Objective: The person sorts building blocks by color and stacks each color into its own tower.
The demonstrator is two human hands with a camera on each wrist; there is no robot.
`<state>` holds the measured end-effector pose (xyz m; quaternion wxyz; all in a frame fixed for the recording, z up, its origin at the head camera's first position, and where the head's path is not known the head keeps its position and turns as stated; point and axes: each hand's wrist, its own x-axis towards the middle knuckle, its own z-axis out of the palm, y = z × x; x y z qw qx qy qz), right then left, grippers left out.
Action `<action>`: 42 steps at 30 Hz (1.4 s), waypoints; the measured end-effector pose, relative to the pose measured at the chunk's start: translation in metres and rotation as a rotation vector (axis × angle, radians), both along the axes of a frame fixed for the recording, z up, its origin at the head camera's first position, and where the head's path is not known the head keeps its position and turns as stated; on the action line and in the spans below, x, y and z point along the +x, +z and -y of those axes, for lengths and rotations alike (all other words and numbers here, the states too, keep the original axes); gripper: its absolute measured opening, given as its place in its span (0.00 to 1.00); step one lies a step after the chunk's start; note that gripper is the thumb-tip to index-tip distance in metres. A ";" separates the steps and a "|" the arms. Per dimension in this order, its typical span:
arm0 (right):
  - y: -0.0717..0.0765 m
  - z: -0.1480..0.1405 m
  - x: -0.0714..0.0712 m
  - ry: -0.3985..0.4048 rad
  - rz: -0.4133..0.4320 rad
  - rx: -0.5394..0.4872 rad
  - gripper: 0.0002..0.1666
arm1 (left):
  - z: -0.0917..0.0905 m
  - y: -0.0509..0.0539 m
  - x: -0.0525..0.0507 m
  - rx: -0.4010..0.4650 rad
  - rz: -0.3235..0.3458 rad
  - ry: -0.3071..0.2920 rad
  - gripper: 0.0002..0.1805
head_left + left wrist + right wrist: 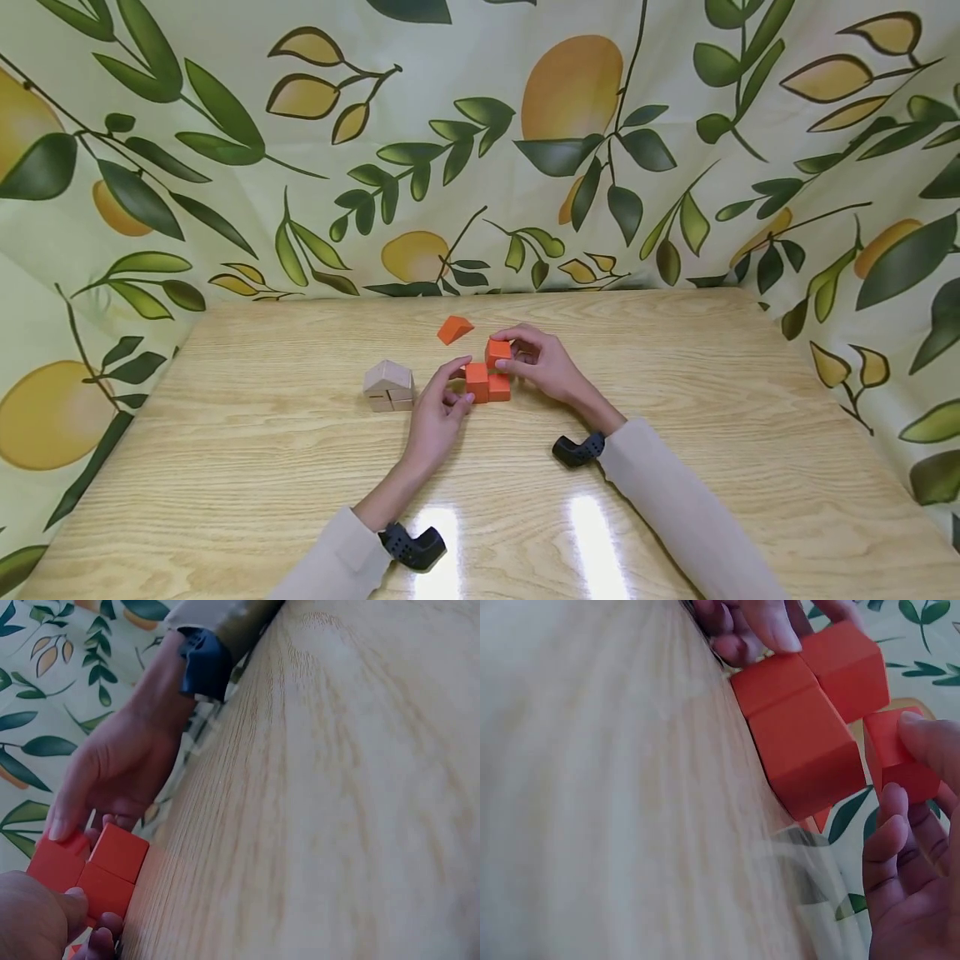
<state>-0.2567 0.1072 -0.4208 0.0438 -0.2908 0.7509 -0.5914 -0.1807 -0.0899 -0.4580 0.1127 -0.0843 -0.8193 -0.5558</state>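
Several orange-red blocks meet near the middle of the table. My left hand [437, 417] pinches a two-high column of cubes [476, 382] from its left side, with thumb in front and a finger behind. Against the column's right side sits a low cube [498, 388] on the tabletop. Above this cube my right hand [551, 367] holds another orange cube [904, 750] between thumb and fingers. In the right wrist view a gap shows between the held cube and the stacked ones. Behind them lies an orange triangular block [454, 330], touched by neither hand.
Left of my left hand stands a small house of pale wooden blocks [387, 387], with a triangular block on top. The wood-grain table [247, 467] ends at a fruit-and-leaf patterned cloth [465, 167]. Black wrist cameras [577, 450] sit on both wrists.
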 end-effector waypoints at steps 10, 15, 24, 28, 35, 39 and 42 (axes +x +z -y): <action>-0.003 -0.004 0.003 -0.003 -0.016 -0.050 0.21 | 0.000 0.000 0.000 -0.006 0.008 0.009 0.29; -0.004 -0.006 0.004 -0.012 -0.053 -0.046 0.21 | 0.000 0.000 0.001 -0.004 0.017 0.014 0.29; -0.002 -0.010 0.011 0.028 -0.110 -0.013 0.21 | 0.000 0.001 0.001 -0.002 -0.005 0.008 0.29; -0.002 -0.010 0.013 0.057 -0.109 0.013 0.22 | 0.000 0.001 0.001 0.000 0.008 0.012 0.29; -0.003 -0.010 0.013 0.065 -0.098 0.033 0.21 | 0.000 0.000 0.000 0.001 0.019 0.008 0.29; -0.004 -0.009 0.014 0.065 -0.103 0.027 0.21 | 0.000 0.001 0.000 0.005 0.015 0.002 0.30; -0.005 -0.008 0.014 0.066 -0.100 0.019 0.22 | 0.000 0.001 0.000 0.007 0.002 -0.002 0.29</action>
